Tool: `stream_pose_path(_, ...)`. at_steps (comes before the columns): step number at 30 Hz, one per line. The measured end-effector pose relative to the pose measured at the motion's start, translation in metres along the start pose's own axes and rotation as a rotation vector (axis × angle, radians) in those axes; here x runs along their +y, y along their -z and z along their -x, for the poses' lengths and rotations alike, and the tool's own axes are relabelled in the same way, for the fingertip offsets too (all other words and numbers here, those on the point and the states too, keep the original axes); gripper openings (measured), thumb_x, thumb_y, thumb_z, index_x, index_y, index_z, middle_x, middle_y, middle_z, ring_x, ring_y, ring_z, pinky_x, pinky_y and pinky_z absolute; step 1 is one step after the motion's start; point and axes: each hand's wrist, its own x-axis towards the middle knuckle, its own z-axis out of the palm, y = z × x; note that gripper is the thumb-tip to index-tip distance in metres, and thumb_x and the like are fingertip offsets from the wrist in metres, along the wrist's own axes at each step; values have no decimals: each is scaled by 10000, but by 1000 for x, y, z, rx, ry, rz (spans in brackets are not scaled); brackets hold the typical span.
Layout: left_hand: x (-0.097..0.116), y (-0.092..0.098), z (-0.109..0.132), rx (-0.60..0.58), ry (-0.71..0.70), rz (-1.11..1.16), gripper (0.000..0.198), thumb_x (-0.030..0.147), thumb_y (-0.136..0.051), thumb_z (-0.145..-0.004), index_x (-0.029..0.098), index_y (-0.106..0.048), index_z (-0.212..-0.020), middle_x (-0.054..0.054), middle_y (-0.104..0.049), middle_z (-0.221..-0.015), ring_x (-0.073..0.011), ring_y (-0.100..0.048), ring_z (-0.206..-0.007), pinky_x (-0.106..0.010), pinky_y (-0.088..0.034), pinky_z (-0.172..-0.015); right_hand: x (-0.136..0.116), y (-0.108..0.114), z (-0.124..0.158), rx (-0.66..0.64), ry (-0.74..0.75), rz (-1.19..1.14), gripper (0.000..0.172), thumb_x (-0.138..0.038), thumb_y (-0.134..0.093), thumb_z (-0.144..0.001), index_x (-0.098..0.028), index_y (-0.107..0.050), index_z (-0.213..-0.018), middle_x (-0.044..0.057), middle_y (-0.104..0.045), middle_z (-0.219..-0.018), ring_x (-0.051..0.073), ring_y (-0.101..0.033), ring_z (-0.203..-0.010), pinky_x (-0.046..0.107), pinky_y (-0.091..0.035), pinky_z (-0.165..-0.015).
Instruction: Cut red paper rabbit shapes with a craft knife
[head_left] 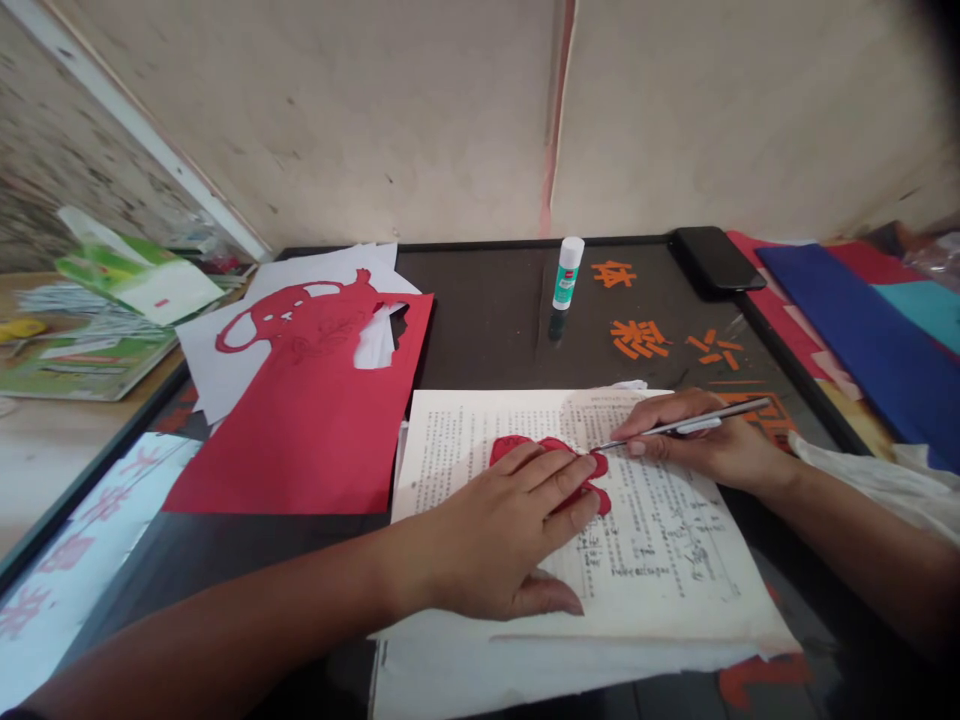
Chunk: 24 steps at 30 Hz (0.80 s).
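Observation:
My left hand point(510, 530) lies flat with its fingers stretched out over a small red paper cutout point(598, 500). It presses the cutout onto the printed pages of an open book point(442, 490) and hides much of it. Between the thumb and fingers of my right hand point(697, 440) is a slim silver craft knife point(739, 409), held like a pen. The knife's tip meets the cutout's upper right edge, just beyond my left fingertips.
A red paper sheet point(300, 440) with a cut animal shape lies left on white paper point(206, 365). Behind the book stands a glue stick point(568, 275). A black phone point(716, 260) and coloured sheets point(847, 320) lie right. Green packaging point(142, 275) is far left.

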Motion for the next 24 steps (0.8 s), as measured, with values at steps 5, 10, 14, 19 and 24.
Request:
stream_pose_path(5, 0, -2, 1, 16, 20, 30, 762, 650, -483, -920, 110, -396, -1450, -208, -303, -1561, -376, -278, -1426, -552, -246, -1156, -1, 0, 1, -1, 27, 12, 133, -319, -770, -782, -261, -810, -895, 24, -783, -840, 178, -718, -755, 277, -565, -705)
stream_pose_path(10, 1, -1, 1, -13, 45, 51, 773, 644, -508, -907, 108, -395, -1452, -230, -298, -1555, -406, -294, -1405, -583, -310, -1112, -1, -2, 2, -16, 93, 26, 113, -276, -747, -808, -254, -795, -908, 20, -783, -850, 170, -723, -759, 272, -562, -715)
stream_pose_path(14, 2, 1, 0, -25, 38, 49, 758, 615, -532, -905, 92, -408, -1439, -241, -293, -1553, -414, -299, -1397, -607, -303, -1106, -1, -1, 3, -23, 88, 21, 111, -270, -752, -803, -257, -796, -904, 20, -783, -848, 174, -725, -757, 269, -557, -698)
stream_pose_path(19, 1, 0, 0, -5, 27, 49, 749, 619, -509, -917, 87, -412, -1435, -239, -286, -1557, -416, -291, -1401, -608, -296, -1110, -1, -1, 2, -14, 46, 4, 108, -294, -759, -791, -267, -803, -887, 22, -783, -842, 181, -722, -757, 280, -554, -702)
stream_pose_path(24, 1, -2, 2, -7, 24, 31, 762, 623, -493, -922, 82, -398, -1450, -238, -268, -1566, -418, -300, -1399, -596, -275, -1129, 1, 0, 3, -10, 67, 11, 88, -275, -745, -805, -256, -794, -875, 15, -772, -823, 164, -709, -736, 267, -543, -681)
